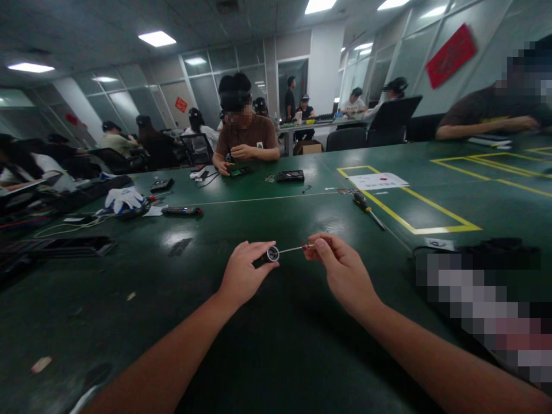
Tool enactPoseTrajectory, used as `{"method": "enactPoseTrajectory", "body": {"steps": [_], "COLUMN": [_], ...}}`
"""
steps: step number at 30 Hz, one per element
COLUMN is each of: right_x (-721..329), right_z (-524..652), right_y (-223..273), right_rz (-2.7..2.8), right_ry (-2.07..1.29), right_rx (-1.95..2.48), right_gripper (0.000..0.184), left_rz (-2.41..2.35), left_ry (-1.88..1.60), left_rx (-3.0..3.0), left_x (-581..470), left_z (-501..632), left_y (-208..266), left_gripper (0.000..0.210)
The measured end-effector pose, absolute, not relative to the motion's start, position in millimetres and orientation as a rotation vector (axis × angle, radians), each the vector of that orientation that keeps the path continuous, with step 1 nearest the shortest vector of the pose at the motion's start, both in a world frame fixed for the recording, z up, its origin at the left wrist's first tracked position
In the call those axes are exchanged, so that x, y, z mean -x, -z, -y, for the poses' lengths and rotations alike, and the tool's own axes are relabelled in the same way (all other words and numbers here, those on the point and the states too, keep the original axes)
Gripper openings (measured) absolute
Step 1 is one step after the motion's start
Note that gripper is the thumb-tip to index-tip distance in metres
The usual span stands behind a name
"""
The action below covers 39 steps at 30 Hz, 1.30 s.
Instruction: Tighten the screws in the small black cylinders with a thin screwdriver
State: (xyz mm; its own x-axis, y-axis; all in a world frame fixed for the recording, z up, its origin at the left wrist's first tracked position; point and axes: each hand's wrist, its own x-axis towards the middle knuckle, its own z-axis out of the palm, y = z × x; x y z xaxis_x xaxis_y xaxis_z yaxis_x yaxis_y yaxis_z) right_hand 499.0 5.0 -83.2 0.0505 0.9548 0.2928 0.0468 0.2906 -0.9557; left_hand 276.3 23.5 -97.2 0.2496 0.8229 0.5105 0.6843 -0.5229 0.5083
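Note:
Between the thumb and fingers of my left hand (245, 270) is a small black cylindrical part (272, 254) with a pale ring round its open end, which faces right. My right hand (340, 267) grips the reddish handle of a thin screwdriver (292, 249). Its metal shaft points left, and the tip is at the cylinder's open end; whether it touches anything inside cannot be made out. Both hands are held above the green table (276, 345). My fingers hide much of the cylinder's body and part of the screwdriver's handle.
A larger yellow-black screwdriver (368, 210) lies to the right, beside a white sheet (378, 181) and yellow tape (444, 221). White gloves (123, 199) and a dark rod-shaped tool (182, 211) lie left. Across the table a person (248, 135) handles a green circuit board (240, 172).

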Motion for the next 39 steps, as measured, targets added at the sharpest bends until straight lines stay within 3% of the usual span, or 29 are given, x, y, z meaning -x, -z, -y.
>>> {"method": "enactPoseTrajectory", "body": {"steps": [15, 20, 24, 28, 34, 37, 39], "right_x": [-501.1, -499.4, -497.6, -496.2, -493.0, -493.4, -494.7], "right_z": [-0.7, -0.5, -2.0, -6.5, -11.5, -11.9, -11.9], "right_y": [75.3, 76.8, 80.6, 86.7, 93.1, 89.0, 85.5], "right_rz": [1.452, 1.445, 1.399, 1.118, 0.916, 0.72, 0.592], "right_ry": [-0.786, -0.966, -0.999, -1.142, -1.281, -1.538, -1.728], "right_rx": [1.176, 1.026, 1.01, 0.988, 0.965, 0.942, 0.903], "right_gripper": [0.025, 0.021, 0.03, 0.02, 0.022, 0.019, 0.028], "left_rz": [-1.421, -1.432, -1.412, -1.418, -1.415, -1.411, -1.414], "left_ry": [-1.141, -1.11, -1.078, -1.072, -1.117, -1.123, -1.112], "left_rx": [-2.354, -2.366, -2.392, -2.382, -2.366, -2.353, -2.359], "left_x": [-276.1, -275.1, -275.4, -275.6, -274.5, -274.1, -274.1], "left_z": [-23.9, -24.9, -24.8, -24.4, -25.6, -26.6, -27.2], "left_y": [99.2, 99.4, 99.9, 100.0, 100.1, 100.4, 101.0], "left_gripper": [0.045, 0.042, 0.043, 0.045, 0.045, 0.045, 0.044]}}
